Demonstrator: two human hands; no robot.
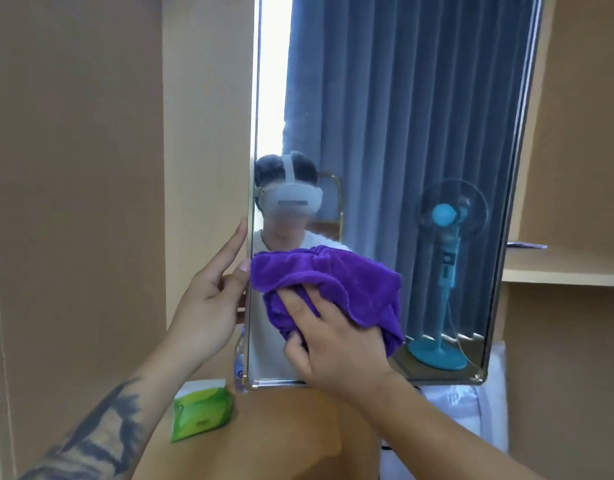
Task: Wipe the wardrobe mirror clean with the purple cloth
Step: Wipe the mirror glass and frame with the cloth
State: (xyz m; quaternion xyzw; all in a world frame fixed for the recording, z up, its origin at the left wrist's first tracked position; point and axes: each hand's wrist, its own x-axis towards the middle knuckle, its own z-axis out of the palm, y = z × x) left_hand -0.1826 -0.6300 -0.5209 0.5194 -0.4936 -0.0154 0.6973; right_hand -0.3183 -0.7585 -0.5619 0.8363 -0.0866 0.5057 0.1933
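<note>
Head view: our right grip [336,344] presses the bunched purple cloth [336,275] against the mirror [385,133]; our left grip [212,296] clasps the mirror's left edge.

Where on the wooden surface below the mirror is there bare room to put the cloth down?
Bare wood lies in front of the mirror, right of the green packet. It is crowded at the mirror's lower left corner, where a bottle stands beside the packet.

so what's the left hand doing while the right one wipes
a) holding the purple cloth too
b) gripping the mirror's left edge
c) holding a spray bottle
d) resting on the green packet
b: the left hand grips the left edge of the mirror, while only the right hand presses the purple cloth on the glass.
</note>
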